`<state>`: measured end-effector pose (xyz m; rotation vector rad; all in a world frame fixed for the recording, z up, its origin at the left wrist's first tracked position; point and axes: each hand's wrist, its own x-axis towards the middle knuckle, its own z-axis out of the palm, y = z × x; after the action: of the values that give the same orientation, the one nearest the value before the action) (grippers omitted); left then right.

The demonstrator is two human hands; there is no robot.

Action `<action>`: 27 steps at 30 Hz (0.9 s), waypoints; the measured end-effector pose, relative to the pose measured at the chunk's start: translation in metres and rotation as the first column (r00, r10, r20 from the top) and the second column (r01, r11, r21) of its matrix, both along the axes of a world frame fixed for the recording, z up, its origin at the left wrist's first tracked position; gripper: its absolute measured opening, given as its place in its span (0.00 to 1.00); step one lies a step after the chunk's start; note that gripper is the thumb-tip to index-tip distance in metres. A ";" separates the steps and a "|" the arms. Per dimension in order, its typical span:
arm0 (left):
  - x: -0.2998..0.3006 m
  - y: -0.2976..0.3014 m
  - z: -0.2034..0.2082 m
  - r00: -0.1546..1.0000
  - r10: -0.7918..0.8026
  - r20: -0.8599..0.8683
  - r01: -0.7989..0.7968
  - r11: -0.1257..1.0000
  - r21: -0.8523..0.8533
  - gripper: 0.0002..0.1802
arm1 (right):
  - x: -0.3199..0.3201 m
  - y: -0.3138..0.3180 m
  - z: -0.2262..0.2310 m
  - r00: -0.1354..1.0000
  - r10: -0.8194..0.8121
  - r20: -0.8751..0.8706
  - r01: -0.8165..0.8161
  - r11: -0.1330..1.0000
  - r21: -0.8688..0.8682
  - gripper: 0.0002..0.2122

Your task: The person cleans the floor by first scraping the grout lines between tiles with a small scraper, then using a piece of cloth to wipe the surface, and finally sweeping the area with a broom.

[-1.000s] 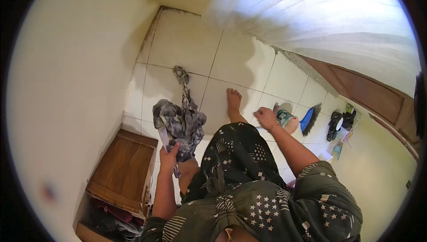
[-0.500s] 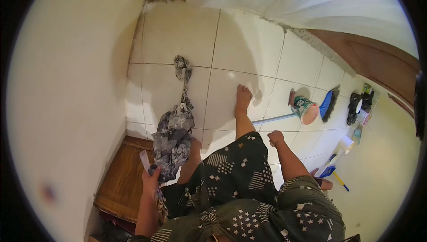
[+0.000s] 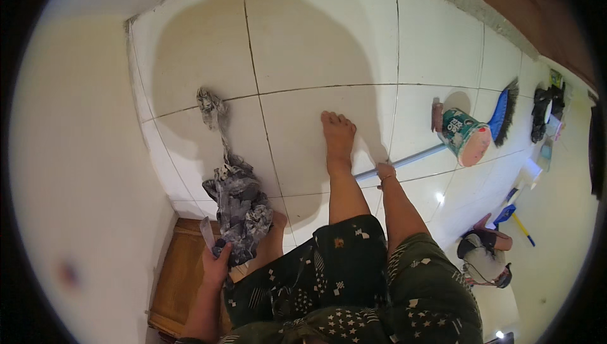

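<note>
Spanning the whole spot: glossy off-white square floor tiles point(image 3: 316, 34). Brown wooden cabinet point(image 3: 176, 274) sits near left. Right of it there's a crumpled grey-and-black patterned cloth point(image 3: 237, 202), its thin twisted tail pointing far. Blue-headed broom with a grey handle point(image 3: 499, 115) on the right, green-and-pink round tub point(image 3: 466, 136) hiding part of it. Left hand point(image 3: 217, 263) pinches the cloth's near end, probably so the rest dangles. Right hand point(image 3: 385, 171)'s by the broom handle; can't tell if it's gripping.
</note>
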<state>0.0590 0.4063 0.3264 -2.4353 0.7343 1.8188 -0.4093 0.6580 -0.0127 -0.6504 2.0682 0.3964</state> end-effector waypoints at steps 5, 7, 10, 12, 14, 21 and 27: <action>0.005 -0.006 -0.006 0.996 -0.077 0.035 0.075 0.995 0.060 0.12 | -0.005 -0.004 -0.016 0.988 -0.088 -0.126 0.121 0.948 0.293 0.16; 0.000 -0.013 -0.003 0.983 -0.168 0.070 0.158 0.980 0.120 0.13 | -0.021 0.009 0.006 0.843 -0.437 -0.315 0.527 0.789 0.316 0.17; 0.012 -0.005 0.010 0.937 -0.308 0.163 0.299 0.951 0.081 0.16 | -0.019 0.021 0.092 0.202 -0.872 -0.446 0.906 0.340 -0.254 0.20; 0.034 0.017 0.018 0.946 -0.269 0.182 0.268 0.963 0.034 0.19 | -0.027 0.030 0.151 0.027 -0.914 -0.405 0.876 0.217 -0.430 0.23; 0.038 0.025 0.020 0.955 -0.258 0.148 0.262 0.965 -0.009 0.21 | -0.058 0.081 0.217 0.204 -0.863 -0.462 0.759 0.437 -0.482 0.24; 0.042 0.034 0.066 0.901 -0.378 0.213 0.418 0.887 -0.194 0.24 | -0.067 0.076 0.450 0.299 -0.742 -0.600 0.670 0.611 -0.422 0.26; 0.034 0.041 0.144 0.910 -0.336 0.242 0.405 0.845 -0.349 0.23 | -0.015 0.134 0.576 0.436 -0.597 -0.673 0.447 0.793 -0.414 0.24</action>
<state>0.0931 0.4469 0.4701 -2.3839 1.5587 1.3999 -0.4241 0.7921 0.5632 0.2044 3.0398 0.1098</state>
